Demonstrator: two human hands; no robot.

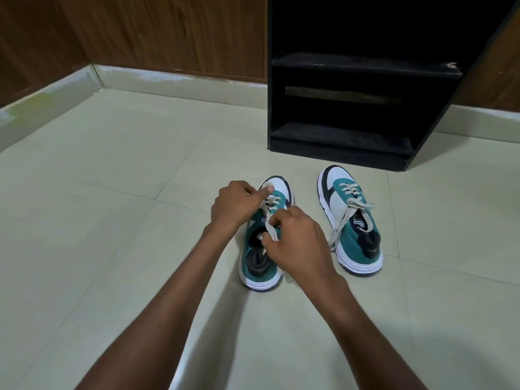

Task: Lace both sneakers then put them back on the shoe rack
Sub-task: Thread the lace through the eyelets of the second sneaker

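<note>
Two teal, white and navy sneakers stand on the floor, toes pointing away from me. Over the left sneaker [260, 266] both hands work its beige lace [270, 218]. My left hand [235, 204] sits above the tongue with fingers curled and the thumb pressed near the toe end of the lacing. My right hand [295, 243] pinches a strand of the lace beside the shoe's opening. The right sneaker [350, 220] stands apart to the right, laced, with a bow and a loose end hanging down its side. The black shoe rack [360, 66] stands just beyond the shoes.
Pale floor tiles [112, 192] spread to the left and in front. A wood-panelled wall [154, 32] with a light skirting runs behind. The rack's lower shelf [340, 136] and middle shelf hold nothing visible.
</note>
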